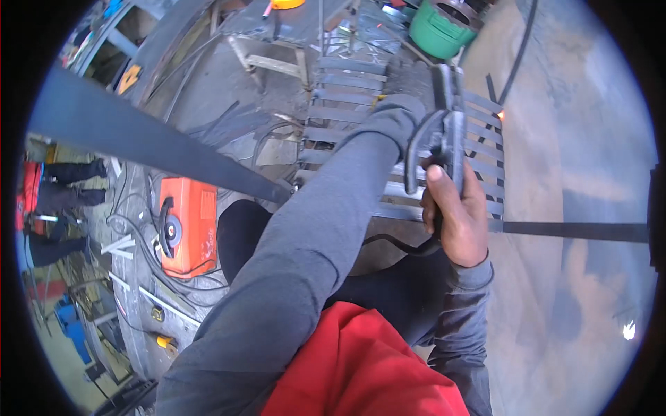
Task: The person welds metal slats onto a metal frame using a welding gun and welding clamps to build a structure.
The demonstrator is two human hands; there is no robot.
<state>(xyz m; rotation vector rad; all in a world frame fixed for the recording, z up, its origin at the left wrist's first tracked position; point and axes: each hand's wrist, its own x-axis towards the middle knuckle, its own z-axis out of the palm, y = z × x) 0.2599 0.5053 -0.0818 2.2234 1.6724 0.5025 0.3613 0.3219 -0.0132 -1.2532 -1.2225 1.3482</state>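
Observation:
My right hand (pixel 454 218) is bare and wrapped round the handle of a black welding electrode holder (pixel 452 132). The holder's jaws point away from me, and its cable runs back below my hand. My left arm stretches forward across the view. At its end my left hand (pixel 408 78), in a dark glove, is over a rack of flat metal slats (pixel 342 80); its fingers are blurred and partly behind the holder. A small orange glow (pixel 501 114) shows at the slats' right edge.
An orange welding machine (pixel 189 225) stands on the left among cables. A green bucket (pixel 442 31) is at the back. Long dark bars (pixel 159 135) (pixel 576 231) reach out on both sides. A metal trestle (pixel 274 62) stands behind, and other people's legs (pixel 73 184) show far left.

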